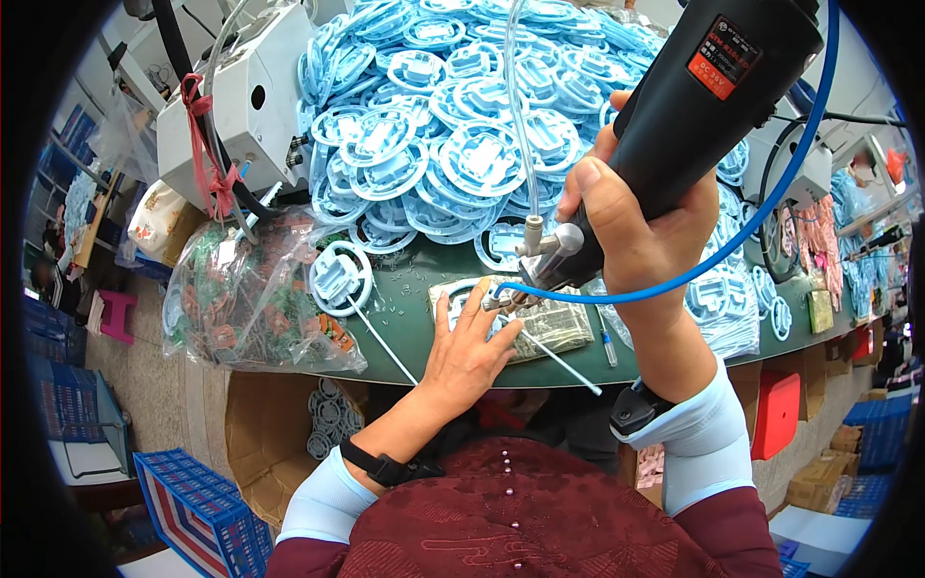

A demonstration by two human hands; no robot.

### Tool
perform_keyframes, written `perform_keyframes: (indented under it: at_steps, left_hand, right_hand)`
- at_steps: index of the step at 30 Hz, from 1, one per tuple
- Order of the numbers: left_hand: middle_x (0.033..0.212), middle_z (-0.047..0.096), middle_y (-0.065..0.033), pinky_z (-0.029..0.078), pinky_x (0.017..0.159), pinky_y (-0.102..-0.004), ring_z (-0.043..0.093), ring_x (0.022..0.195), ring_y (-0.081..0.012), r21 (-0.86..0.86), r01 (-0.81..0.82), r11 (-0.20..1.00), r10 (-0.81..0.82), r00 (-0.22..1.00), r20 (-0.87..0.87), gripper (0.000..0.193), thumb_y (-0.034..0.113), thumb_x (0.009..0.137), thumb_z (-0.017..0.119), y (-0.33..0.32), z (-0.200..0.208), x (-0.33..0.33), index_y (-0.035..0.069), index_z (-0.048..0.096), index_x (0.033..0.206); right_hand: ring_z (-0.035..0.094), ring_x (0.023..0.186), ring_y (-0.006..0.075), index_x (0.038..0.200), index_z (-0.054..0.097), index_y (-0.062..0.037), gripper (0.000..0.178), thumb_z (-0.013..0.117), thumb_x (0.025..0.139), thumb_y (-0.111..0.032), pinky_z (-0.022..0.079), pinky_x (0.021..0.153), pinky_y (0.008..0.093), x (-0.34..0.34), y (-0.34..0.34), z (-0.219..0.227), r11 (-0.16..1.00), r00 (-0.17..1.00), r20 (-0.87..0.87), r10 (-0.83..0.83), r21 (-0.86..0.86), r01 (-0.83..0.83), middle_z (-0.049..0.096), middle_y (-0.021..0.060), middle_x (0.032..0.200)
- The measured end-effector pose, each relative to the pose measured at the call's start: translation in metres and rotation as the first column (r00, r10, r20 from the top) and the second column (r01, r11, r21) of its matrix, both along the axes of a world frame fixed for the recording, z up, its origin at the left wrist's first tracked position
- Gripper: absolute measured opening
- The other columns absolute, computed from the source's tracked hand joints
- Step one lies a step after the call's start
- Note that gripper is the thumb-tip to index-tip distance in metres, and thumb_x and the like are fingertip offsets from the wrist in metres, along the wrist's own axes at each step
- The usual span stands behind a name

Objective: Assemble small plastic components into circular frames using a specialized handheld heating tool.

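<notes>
Clearly, the right hand (655, 226) is wrapped around a black power screwdriver (713, 91), the thumb along its body, with the tip slanting down toward the fingers of the left hand (462, 361). That left hand is palm down with its fingers spread over a light blue plastic ring with a handle (561, 362), which lies on a worn block (568, 332) near the table's front edge; the handle sticks out toward that edge. Whether the tip touches the ring cannot be told (fingers and metal fittings hide the spot). A blue hose (689, 277) loops in front of the right hand, and a clear tube (514, 96) runs up from the fitting by the tip.

Toward the front left corner of the green table (402, 329) sits a clear bag of circuit boards (251, 299), with a second ring (339, 277) just beside it, its handle reaching the front edge. Behind, a big heap of blue rings (472, 144) covers the middle toward the back edge. Right of the block, a slim blue-and-clear tool (609, 347) lies near the front edge.
</notes>
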State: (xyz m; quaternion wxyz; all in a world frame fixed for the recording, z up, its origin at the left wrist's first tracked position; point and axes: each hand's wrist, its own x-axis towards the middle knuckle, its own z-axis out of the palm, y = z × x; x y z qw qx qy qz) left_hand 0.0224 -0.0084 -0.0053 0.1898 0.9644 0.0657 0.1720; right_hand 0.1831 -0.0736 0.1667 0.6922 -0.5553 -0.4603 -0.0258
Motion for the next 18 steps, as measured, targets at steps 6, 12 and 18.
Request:
perform_keyframes:
  at_steps: [6, 12, 18]
  left_hand:
    - [0.125, 0.054, -0.0112, 0.022, 0.104, -0.0676, 0.034, 0.137, -0.0343, -0.041, 0.001, 0.999, -0.001, 1.000, 0.001, 0.042, 0.019, 0.076, 0.074, 0.000, 0.002, 0.000, 0.015, 0.062, 0.116]
    - [0.127, 0.053, -0.0114, 0.023, 0.103, -0.0678, 0.034, 0.137, -0.0346, -0.013, 0.031, 0.999, -0.031, 0.999, -0.010, 0.041, 0.020, 0.077, 0.074, 0.002, 0.002, -0.001, 0.015, 0.062, 0.117]
    - [0.128, 0.050, -0.0143, 0.030, 0.104, -0.0569, 0.049, 0.117, -0.0321, -0.008, 0.008, 1.000, -0.007, 0.990, 0.144, 0.068, 0.028, 0.069, 0.081, 0.012, 0.015, -0.024, 0.010, 0.054, 0.128]
  right_hand:
    - [0.058, 0.060, 0.0143, 0.114, 0.046, 0.0053, 0.036, 0.060, 0.081, 0.002, 0.049, 0.057, 0.0269, 0.003, 0.001, -0.020, 0.996, 0.999, -0.014, -0.031, 0.085, 0.032, 0.055, 0.0090, 0.079]
    - [0.060, 0.064, 0.0127, 0.121, 0.047, 0.0032, 0.045, 0.063, 0.080, 0.005, 0.050, 0.059, 0.0258, -0.009, 0.005, -0.015, 0.998, 0.998, -0.030, -0.048, -0.031, 0.047, 0.057, 0.0066, 0.081]
    - [0.060, 0.063, 0.0133, 0.123, 0.046, 0.0066, 0.041, 0.060, 0.084, 0.002, 0.051, 0.058, 0.0272, 0.011, -0.009, 0.026, 0.997, 0.996, 0.063, -0.066, 0.056, 0.062, 0.055, 0.0059, 0.082]
